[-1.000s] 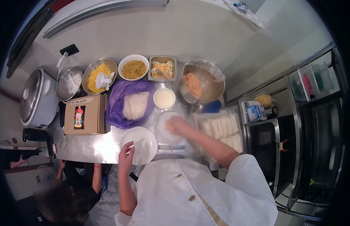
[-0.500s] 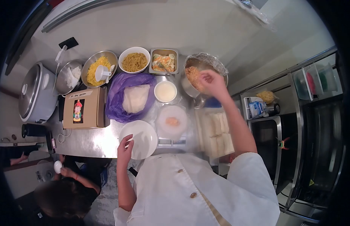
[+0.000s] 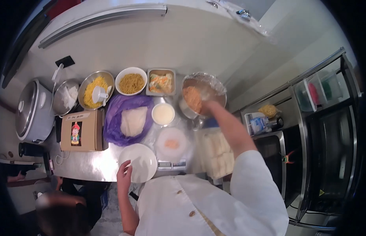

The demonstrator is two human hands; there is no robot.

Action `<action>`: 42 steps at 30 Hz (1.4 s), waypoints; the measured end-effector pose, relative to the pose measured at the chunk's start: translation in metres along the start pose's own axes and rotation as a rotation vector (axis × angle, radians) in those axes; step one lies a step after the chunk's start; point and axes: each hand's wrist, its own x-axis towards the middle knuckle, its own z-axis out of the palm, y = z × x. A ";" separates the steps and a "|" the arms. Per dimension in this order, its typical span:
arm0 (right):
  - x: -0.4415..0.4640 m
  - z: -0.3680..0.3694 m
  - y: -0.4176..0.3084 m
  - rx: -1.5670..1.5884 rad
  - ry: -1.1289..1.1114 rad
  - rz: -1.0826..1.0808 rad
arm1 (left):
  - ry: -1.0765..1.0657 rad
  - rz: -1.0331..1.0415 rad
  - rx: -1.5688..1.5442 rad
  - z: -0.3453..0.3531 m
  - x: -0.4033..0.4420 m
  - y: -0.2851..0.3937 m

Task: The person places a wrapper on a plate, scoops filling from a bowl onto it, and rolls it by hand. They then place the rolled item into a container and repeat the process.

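Note:
My right hand point(image 3: 207, 107) reaches into a steel bowl point(image 3: 221, 99) lined at its rim with crinkled clear wrap. Inside lies a heap of orange shredded food point(image 3: 192, 98), touching or very near my fingers, which are blurred and partly hidden. Fingers slightly curled and apart, my left hand point(image 3: 124, 174) is at the left rim of a white plate point(image 3: 142, 159), with nothing visible in it. Beside the plate, a small orange portion point(image 3: 172, 144) sits on a round whitish sheet or dish point(image 3: 164, 151) over a digital kitchen scale point(image 3: 177, 165).
Behind are a cup of creamy liquid point(image 3: 163, 114), purple bag with pale sheets point(image 3: 112, 126), noodle bowl point(image 3: 131, 83) and vegetable tray point(image 3: 161, 82). At right stands a container of pale rolls point(image 3: 220, 161); left, a cardboard box point(image 3: 88, 131). Another person point(image 3: 64, 214) is at lower left.
My right hand has gone lower and deeper into the steel bowl. My left hand stays by the plate. The view has tilted, so the table items appear lower and further left.

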 end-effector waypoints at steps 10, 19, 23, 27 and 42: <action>-0.022 -0.011 -0.028 0.147 -0.088 0.257 | 0.035 -0.075 -0.066 0.006 -0.004 -0.002; 0.016 0.029 -0.006 0.450 0.048 0.105 | 0.014 -0.060 -0.030 0.005 0.001 0.004; 0.050 0.055 -0.012 0.584 0.105 0.238 | 0.011 -0.071 -0.026 0.006 0.005 0.011; -0.001 0.011 -0.044 0.406 0.020 0.315 | -0.012 -0.055 0.014 0.007 0.008 0.012; 0.030 0.009 -0.007 0.320 -0.090 0.099 | 0.031 -0.058 -0.014 -0.002 0.005 0.018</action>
